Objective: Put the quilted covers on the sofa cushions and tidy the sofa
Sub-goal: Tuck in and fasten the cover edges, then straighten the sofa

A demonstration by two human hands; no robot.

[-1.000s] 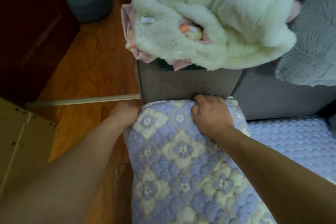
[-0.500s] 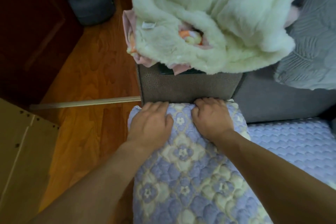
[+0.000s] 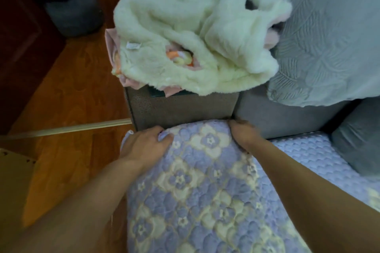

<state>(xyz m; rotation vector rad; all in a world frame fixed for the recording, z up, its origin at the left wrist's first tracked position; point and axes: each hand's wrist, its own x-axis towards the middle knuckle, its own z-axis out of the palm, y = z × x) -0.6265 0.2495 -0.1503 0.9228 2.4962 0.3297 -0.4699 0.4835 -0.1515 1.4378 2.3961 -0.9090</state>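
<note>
Armrest [image 3: 183, 109] blocks ahead; wooden floor [image 3: 72, 92] lies open.

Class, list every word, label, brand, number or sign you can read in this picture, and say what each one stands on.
No text can be read anywhere.
Small white tag sewn on the fluffy cream blanket: too small and blurred to read, if it is printed at all.

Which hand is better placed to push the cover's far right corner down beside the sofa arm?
The right hand, probably. It already sits at that corner of the floral cover, against the sofa arm. The left hand rests on the cover's left edge, farther away.
</note>
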